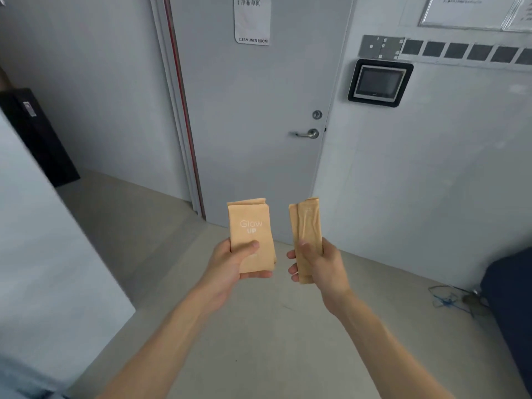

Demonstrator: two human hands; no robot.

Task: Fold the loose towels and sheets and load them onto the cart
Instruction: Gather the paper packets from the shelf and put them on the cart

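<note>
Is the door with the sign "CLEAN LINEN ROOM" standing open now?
No, the door is closed flush in its frame, with its lever handle level.

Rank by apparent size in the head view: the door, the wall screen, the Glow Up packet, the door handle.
1. door
2. wall screen
3. Glow Up packet, though nearness to the camera inflates it
4. door handle

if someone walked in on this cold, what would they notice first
Most likely the two tan packets held up mid-frame: the left hand holds a flat one printed "Glow UP", and the right hand has its grip on a narrower packet seen edge-on. Behind them stands a closed grey door with a "CLEAN LINEN ROOM" sign, and a small wall screen to its right.
</note>
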